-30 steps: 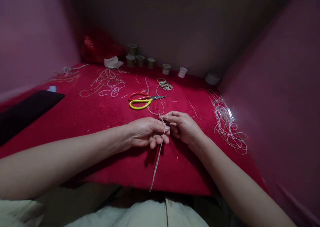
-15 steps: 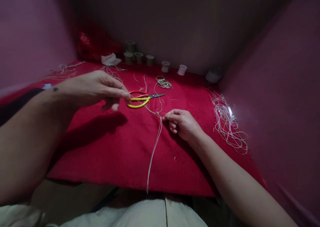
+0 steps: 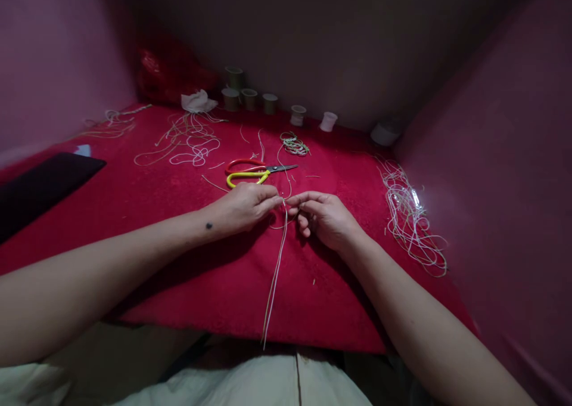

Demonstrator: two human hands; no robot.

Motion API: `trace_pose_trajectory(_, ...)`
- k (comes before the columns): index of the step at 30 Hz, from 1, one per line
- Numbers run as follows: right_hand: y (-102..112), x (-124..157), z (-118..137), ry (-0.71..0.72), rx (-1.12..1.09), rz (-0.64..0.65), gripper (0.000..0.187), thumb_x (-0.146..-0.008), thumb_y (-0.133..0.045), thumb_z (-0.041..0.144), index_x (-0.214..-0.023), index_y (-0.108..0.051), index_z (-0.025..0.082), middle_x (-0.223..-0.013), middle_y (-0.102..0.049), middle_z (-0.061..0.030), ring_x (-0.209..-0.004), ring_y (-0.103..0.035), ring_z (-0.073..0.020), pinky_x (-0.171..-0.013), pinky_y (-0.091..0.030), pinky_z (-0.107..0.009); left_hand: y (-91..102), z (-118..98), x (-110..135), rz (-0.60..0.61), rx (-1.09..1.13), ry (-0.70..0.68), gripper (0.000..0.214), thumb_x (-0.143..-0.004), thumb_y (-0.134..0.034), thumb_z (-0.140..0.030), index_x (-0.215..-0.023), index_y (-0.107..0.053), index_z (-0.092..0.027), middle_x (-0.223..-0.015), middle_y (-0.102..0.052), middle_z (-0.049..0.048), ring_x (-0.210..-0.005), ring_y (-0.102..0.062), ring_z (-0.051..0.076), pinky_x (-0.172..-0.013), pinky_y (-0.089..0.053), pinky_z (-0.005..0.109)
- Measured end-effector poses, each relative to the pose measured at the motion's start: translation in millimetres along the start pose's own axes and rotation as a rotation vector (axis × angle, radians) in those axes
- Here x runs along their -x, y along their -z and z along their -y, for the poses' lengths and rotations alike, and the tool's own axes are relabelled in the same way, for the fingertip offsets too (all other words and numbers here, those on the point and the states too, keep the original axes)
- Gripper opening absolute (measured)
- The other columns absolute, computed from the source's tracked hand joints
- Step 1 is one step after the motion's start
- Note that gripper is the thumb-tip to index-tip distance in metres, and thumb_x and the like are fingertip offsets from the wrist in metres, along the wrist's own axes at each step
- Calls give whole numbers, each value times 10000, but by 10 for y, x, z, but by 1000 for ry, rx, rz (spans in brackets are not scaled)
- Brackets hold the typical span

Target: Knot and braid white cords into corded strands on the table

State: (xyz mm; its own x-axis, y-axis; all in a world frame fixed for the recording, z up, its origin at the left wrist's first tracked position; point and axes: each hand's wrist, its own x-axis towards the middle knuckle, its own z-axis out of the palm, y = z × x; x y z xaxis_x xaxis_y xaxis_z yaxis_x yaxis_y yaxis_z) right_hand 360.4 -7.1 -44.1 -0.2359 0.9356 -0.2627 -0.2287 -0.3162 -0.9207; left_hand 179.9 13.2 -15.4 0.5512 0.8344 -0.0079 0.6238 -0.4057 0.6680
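Pale cords (image 3: 277, 257) hang from a small knot between my hands and run down toward the table's front edge. My left hand (image 3: 252, 205) is closed, thumb and fingertips pinching the cord at the left of the knot. From the right, my right hand (image 3: 324, 215) pinches the cord close beside it, its lower fingers curled. A thin loop of cord curves just below the fingertips. Scissors (image 3: 248, 172) with one red and one yellow handle lie just beyond my left hand, blades pointing right. The knot itself is too small to make out in detail.
Several thread spools (image 3: 270, 104) stand along the back wall. A bundle of green-white cord (image 3: 295, 144) lies behind the scissors. Loose cords (image 3: 409, 221) pile up at the right, more cords (image 3: 194, 140) at the back left. A dark flat object (image 3: 53, 182) rests on the red cloth (image 3: 201, 293).
My left hand has come down and right from above the left side to the knot, where it now pinches the cord. My right hand stays almost in place.
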Motion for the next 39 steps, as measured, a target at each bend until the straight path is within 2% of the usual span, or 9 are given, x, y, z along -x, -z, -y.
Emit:
trace_pose_trajectory(11,-106,23,-5,15,139,-40,176,-692,-622,156,-863,-612,115,-574,-606,17,-340,-437,-49,-286,-362,-167,-161,164,-37,-73,-515,-89,340,-909,-333,-385,-813,-577,-169,-653,-566,44,-577,-503,158,-533,-266,255)
trace_pose_trajectory(20,-163,5,-66,111,332,-77,57,-738,-553,133,-683,-562,145,-474,-525,55,-280,-378,-44,-236,-281,-163,-172,168,-69,-76,-443,-110,352,-908,-359,-381,-742,-576,-158,-614,-564,33,-553,-501,136,-528,-305,251)
trace_pose_trajectory(23,-142,0,-76,115,281,-97,95,-752,-564,183,-669,-536,149,-510,-545,43,-298,-400,-48,-242,-303,-168,-78,111,-21,-231,-380,-141,243,-866,-452,-332,-820,-589,-136,-727,-622,64,-630,-545,143,-571,-367,249)
trace_pose_trajectory(25,-125,1,-73,124,237,-124,110,-759,-572,217,-683,-528,152,-544,-571,33,-308,-411,-48,-249,-315,-169,3,43,40,-288,-236,-70,216,-833,-499,-325,-807,-589,-131,-728,-635,70,-610,-561,134,-558,-396,236)
trace_pose_trajectory(26,-115,2,-69,129,218,-138,114,-759,-577,228,-690,-524,153,-558,-584,29,-310,-412,-47,-252,-317,-169,34,6,74,-226,-109,16,228,-825,-505,-339,-769,-586,-134,-671,-630,60,-541,-551,122,-506,-392,225)
trace_pose_trajectory(29,-82,-2,-46,147,166,-187,129,-743,-600,243,-702,-514,156,-566,-593,22,-320,-424,-50,-261,-317,-166,46,-84,155,212,421,341,253,-829,-484,-358,-712,-572,-152,-474,-575,18,-300,-439,97,-301,-278,198)
trace_pose_trajectory(31,-63,-4,-26,163,123,-212,147,-721,-625,251,-713,-513,157,-582,-598,19,-337,-444,-54,-273,-330,-166,-10,-111,182,388,727,464,212,-824,-494,-310,-713,-573,-148,-465,-592,27,-271,-450,111,-245,-264,189)
trace_pose_trajectory(35,-49,16,3,180,65,-221,188,-690,-661,272,-753,-524,161,-615,-608,18,-371,-476,-61,-304,-366,-171,-138,-118,206,500,1077,557,288,-832,-501,-248,-603,-579,-92,-467,-611,84,-303,-519,125,-258,-385,176)
trace_pose_trajectory(39,-1,30,55,196,95,-240,156,-696,-651,253,-725,-530,158,-600,-601,12,-373,-471,-69,-305,-361,-179,-204,-122,220,566,1307,639,216,-856,-456,-177,-726,-599,-79,-567,-655,90,-375,-575,128,-312,-471,196)
